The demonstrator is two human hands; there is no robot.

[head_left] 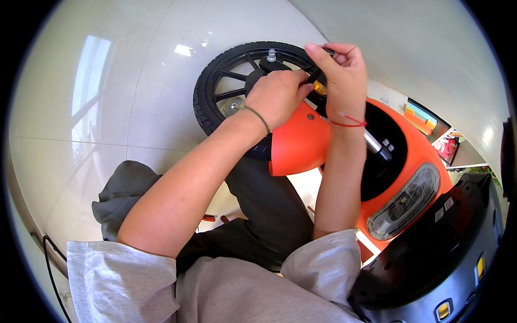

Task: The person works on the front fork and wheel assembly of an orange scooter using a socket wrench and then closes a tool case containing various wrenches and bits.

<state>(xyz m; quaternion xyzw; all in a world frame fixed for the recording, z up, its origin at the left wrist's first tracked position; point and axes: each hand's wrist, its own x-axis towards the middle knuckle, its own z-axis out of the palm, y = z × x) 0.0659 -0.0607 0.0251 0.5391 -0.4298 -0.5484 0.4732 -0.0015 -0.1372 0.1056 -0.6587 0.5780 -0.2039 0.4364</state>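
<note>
Person's hands, L hand & R hand, were both grasping a thin black piece, exact kind unclear, w/ the R hand higher in view. The piece was by the R side of a black spoked wheel, nr an orange fender; a clear headlight was lower R.

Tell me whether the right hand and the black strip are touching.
Touching. The head view shows the right hand pinching the black strip, its end showing between thumb and fingers.
</note>
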